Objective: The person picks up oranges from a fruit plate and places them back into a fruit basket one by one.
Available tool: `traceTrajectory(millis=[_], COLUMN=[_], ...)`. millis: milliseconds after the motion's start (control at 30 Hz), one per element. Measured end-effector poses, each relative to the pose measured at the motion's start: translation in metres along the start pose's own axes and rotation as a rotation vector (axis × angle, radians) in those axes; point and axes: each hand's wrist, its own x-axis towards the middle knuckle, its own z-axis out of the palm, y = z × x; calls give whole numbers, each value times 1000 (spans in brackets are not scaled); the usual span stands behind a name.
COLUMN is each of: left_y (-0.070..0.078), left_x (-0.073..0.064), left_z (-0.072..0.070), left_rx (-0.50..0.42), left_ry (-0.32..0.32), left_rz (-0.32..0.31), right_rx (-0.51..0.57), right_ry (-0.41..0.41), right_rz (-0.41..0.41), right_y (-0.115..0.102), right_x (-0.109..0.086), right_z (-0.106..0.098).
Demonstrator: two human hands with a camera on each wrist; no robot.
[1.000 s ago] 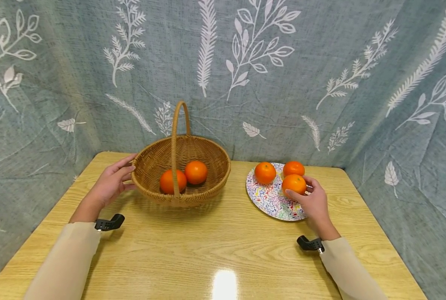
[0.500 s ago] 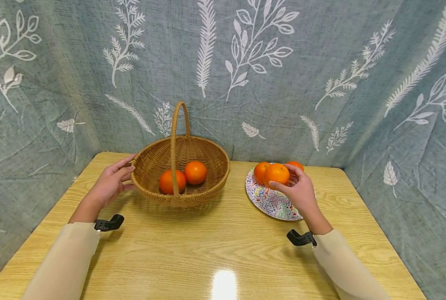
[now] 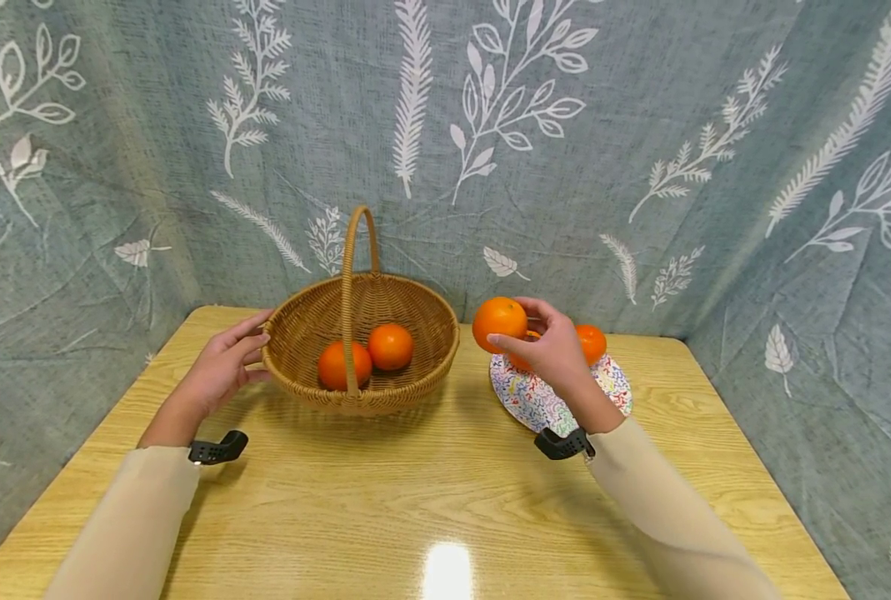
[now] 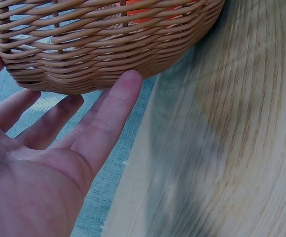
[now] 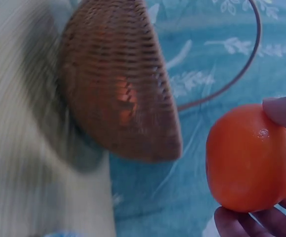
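The left hand [image 4: 44, 158], fingers extended, touches 1 woven basket [image 4: 93, 59]; something orange [image 4: 155, 12] shows through gaps; blue cloth [image 4: 94, 210] borders the wood-grained surface [image 4: 236, 143].

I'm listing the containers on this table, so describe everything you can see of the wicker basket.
The basket is brown and woven, apparently of wicker, with an oval mouth, a rounded bowl and a braided-looking rim. A single tall handle arches across its middle. It stands upright on the wooden table, left of the patterned plate. Two orange fruits lie inside. The left hand touches its left side with the fingers.
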Motion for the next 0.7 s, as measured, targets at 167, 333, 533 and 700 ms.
traceTrajectory(millis=[167,333,533,700], left_y=[-1,-2,-2,-1], left_x=[0,-1,-1,0], left_z=[-1,-1,-1,-2], left_rx=[7,0,-13,-10], left_ry=[1,0,1,6], left_rz=[-1,-1,-6,-18], right_rx=[-5,20,26,-4], right_ry=[-27,-48,-67,-100], right_rz=[-38,-58,-88,-95], right_y=[-15,-27,-36,-44], right_x=[13,27,41,53], right_z=[16,34,57,80])
